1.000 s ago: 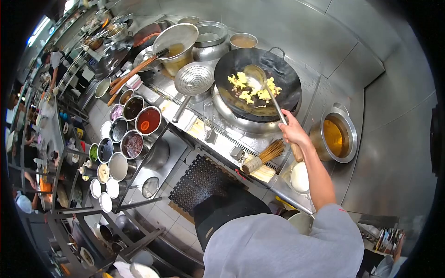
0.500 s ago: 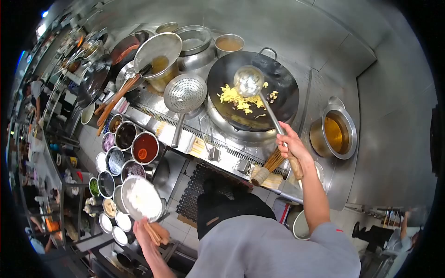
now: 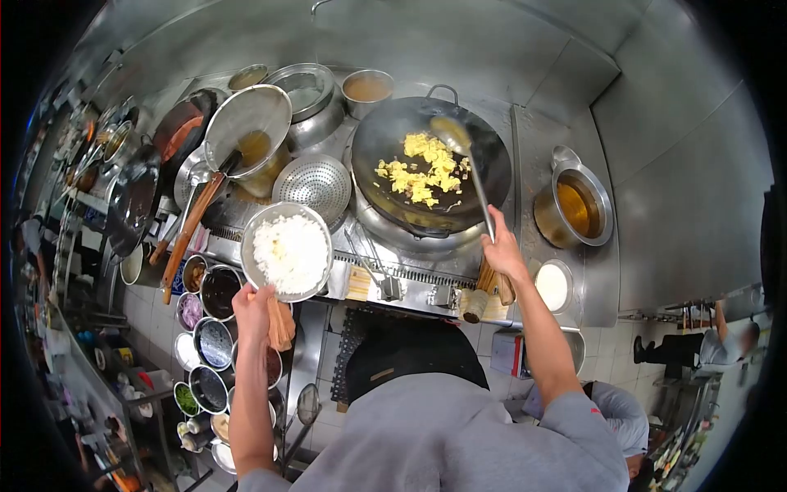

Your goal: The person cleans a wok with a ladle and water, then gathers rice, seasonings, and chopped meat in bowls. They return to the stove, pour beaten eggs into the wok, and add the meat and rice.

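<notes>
My left hand [image 3: 252, 316] is closed on the rim of a metal bowl [image 3: 322, 283] of white rice [image 3: 288, 252], with a tan cloth or wooden piece beside the fingers. My right hand [image 3: 502, 246] grips the handle of a long metal ladle [image 3: 477, 176]. The ladle's head is inside the black wok [image 3: 484, 156], at the upper right of the yellow scrambled egg [image 3: 426, 168]. The bowl is left of the wok, in front of the perforated skimmer [image 3: 313, 187].
A pot of amber liquid [image 3: 577, 209] stands right of the wok, a white-filled bowl [image 3: 554, 285] below it. A large strainer [image 3: 248, 127] sits at the left. Several ingredient containers [image 3: 215, 340] are at the lower left. A bent-over person [image 3: 619, 414] is at the lower right.
My left hand has brought the rice bowl up and right, over the stove's front edge. The ladle's head has lifted off the egg toward the wok's upper right. The camera view has shifted.
</notes>
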